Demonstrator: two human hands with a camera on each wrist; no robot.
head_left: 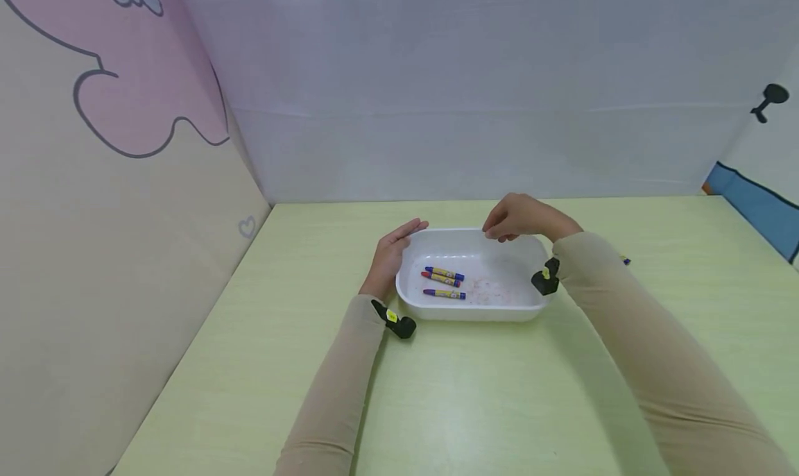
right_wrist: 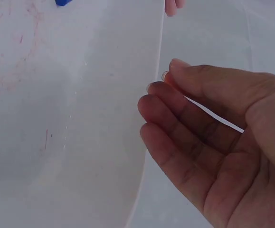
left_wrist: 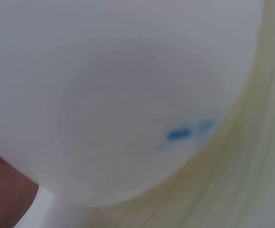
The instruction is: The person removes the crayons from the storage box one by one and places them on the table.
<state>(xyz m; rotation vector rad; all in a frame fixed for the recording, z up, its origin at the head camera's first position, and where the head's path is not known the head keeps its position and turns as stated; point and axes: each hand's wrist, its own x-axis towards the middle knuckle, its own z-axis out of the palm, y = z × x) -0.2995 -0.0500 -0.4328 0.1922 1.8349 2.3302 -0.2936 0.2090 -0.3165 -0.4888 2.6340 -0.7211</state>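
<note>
A white plastic tray (head_left: pixel 477 313) sits on the table, holding three crayons with yellow wrappers. The top crayon (head_left: pixel 444 273) is blue, a red crayon (head_left: pixel 440 279) lies close below it, and a purplish crayon (head_left: pixel 444 294) is nearest the front wall. My left hand (head_left: pixel 390 257) rests along the tray's left end with fingers fairly straight. Over the far rim is my right hand (head_left: pixel 521 217), its fingers loosely bent. The right wrist view shows nothing in that hand (right_wrist: pixel 208 128), its fingertips close to the rim. The left wrist view mostly shows the tray's wall (left_wrist: pixel 128 95).
Past the right sleeve, the end of another crayon (head_left: pixel 625 259) shows on the pale yellow-green table (head_left: pixel 449 393). Reddish marks stain the tray floor. A white curtain (head_left: pixel 474 101) hangs behind the table, and a printed wall panel (head_left: pixel 125 254) stands at the left.
</note>
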